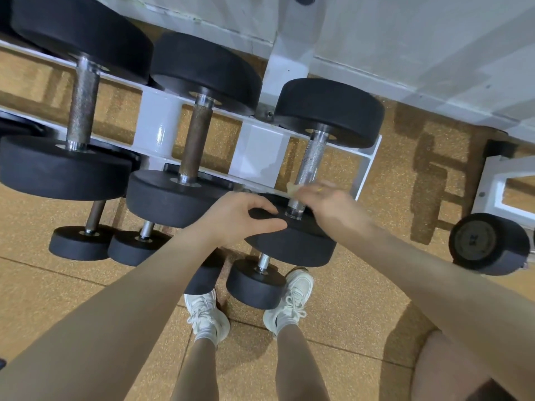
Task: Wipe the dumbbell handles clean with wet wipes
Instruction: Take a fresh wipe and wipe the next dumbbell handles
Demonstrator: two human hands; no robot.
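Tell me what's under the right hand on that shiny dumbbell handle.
A pale wet wipe shows at the fingers of the right hand, against the shiny handle. The hand is blurred and covers the rest of the wipe.

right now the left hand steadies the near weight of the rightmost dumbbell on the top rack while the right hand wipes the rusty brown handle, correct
Not quite. In the head view the right hand holds the wet wipe at the shiny silver handle of the rightmost dumbbell; the rusty brown handle is untouched. The left hand does rest on that dumbbell's near weight.
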